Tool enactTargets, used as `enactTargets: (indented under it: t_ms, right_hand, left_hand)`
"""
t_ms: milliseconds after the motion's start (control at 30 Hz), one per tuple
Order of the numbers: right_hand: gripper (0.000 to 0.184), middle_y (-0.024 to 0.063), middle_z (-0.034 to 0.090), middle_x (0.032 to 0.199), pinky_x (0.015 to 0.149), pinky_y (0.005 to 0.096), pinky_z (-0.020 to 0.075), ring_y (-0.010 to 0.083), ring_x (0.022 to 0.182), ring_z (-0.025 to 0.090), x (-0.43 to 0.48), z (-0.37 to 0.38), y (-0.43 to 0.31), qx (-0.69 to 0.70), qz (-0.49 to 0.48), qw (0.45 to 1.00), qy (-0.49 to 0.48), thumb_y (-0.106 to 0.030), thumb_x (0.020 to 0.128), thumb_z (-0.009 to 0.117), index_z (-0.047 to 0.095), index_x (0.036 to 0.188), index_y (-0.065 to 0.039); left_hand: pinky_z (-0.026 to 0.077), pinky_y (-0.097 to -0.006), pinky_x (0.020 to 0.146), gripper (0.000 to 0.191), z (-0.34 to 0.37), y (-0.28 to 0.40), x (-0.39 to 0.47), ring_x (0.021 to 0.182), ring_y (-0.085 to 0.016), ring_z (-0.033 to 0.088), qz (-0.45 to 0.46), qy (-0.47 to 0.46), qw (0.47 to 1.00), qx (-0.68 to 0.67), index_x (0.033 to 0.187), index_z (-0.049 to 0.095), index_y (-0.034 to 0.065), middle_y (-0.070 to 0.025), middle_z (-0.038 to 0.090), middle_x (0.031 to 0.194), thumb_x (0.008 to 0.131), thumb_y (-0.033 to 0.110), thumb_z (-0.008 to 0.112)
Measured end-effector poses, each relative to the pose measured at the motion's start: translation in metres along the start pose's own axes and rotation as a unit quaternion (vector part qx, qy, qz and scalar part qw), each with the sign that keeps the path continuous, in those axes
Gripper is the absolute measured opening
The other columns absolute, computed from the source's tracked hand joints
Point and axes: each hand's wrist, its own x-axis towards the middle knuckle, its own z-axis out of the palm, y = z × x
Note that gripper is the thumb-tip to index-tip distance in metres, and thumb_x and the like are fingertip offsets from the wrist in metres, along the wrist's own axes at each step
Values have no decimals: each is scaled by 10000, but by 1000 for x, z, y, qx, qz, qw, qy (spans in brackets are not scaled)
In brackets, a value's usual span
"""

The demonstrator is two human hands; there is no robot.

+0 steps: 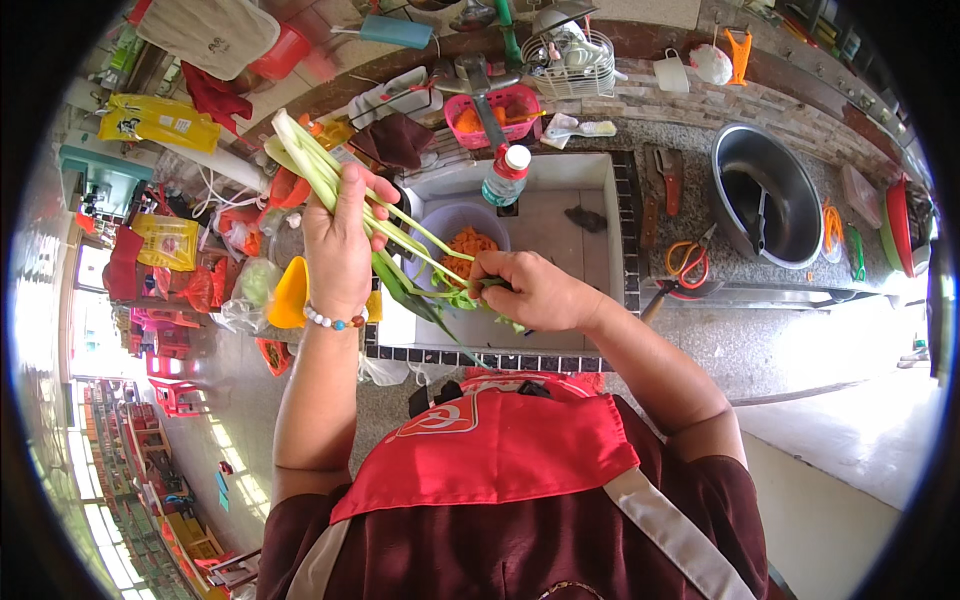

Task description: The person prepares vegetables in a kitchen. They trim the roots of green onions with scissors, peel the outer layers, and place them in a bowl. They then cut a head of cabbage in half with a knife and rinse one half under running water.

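My left hand (pixel 345 232) grips a bunch of pale green celery stalks (pixel 319 166), held slanting above the left side of a tiled sink (pixel 551 217). Their thick pale ends point up and left, and the leafy ends (pixel 461 300) hang down and right. At those thinner ends my right hand (pixel 536 289) pinches the stems, its fingers closed; something dark beside the thumb is too covered to name. A long green leaf (pixel 409 296) droops below the bunch. Under the stalks, a lavender plastic basin (pixel 427 225) in the sink holds orange shredded pieces (pixel 471 244), partly hidden by my hands.
A plastic bottle (pixel 504 184) is fixed on the faucet (pixel 484 112). Right of the sink are scissors (pixel 686 262), a peeler (pixel 667 180) and a large metal basin (pixel 765 195). A pink basket (pixel 491 124) stands behind; a yellow scoop (pixel 289 296) lies left.
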Motion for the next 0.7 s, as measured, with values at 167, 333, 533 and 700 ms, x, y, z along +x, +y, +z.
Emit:
enactTargets:
  t_ms: [167, 333, 533, 700]
  right_hand:
    - [146, 214, 621, 846, 777, 439, 488, 402, 886, 606, -2, 1, -14, -202, -51, 976, 64, -38, 782, 541, 553, 919, 11]
    - [146, 224, 613, 894, 768, 448, 480, 422, 875, 597, -5, -4, -20, -158, -24, 985, 60, -26, 784, 533, 519, 925, 10]
    - [153, 100, 535, 746, 641, 355, 437, 250, 687, 529, -5, -6, -6, 13, -19, 999, 48, -55, 850, 483, 512, 987, 7]
    - [147, -10, 491, 705, 547, 244, 364, 68, 607, 427, -3, -16, -19, 209, 78, 975, 8, -102, 929, 446, 553, 989, -21]
  left_hand:
    - [373, -161, 465, 350, 2, -2, -1, 606, -9, 477, 20, -9, 999, 31, 850, 551, 64, -8, 620, 763, 999, 374, 493]
    - [356, -158, 463, 343, 0, 2, 3, 577, -5, 459, 13, -1, 1000, 29, 852, 551, 56, -5, 614, 750, 1004, 357, 488]
    - [354, -162, 452, 352, -3, -1, 6, 565, -8, 454, 14, 2, 999, 33, 846, 543, 54, -10, 613, 747, 1005, 362, 484]
    - [356, -165, 443, 354, -6, 0, 8, 555, -12, 455, 10, 15, 999, 32, 844, 535, 55, -15, 613, 744, 1004, 367, 484]
